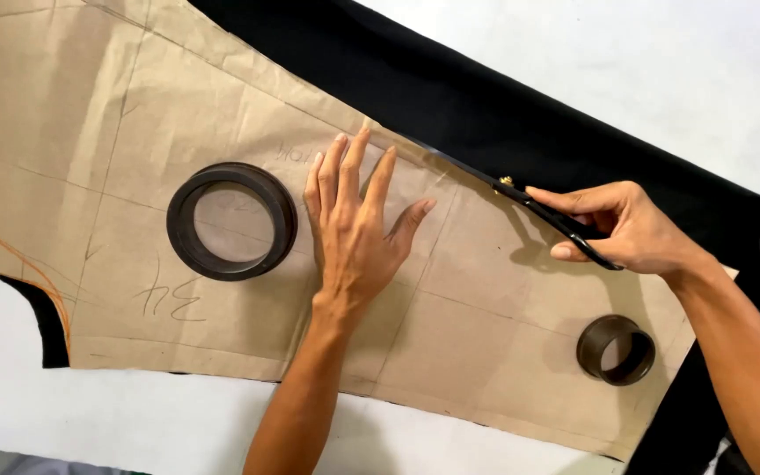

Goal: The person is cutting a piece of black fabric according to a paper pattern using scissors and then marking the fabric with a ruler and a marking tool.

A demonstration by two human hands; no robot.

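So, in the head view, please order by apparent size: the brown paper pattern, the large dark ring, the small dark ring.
1. Brown paper pattern, by far the largest.
2. Large dark ring.
3. Small dark ring, the smallest. Both rings lie on the same paper, so camera nearness hardly matters.

A white bench (661,70) fills the room's visible space, evenly lit from above, soft shadows falling across its pale surface.
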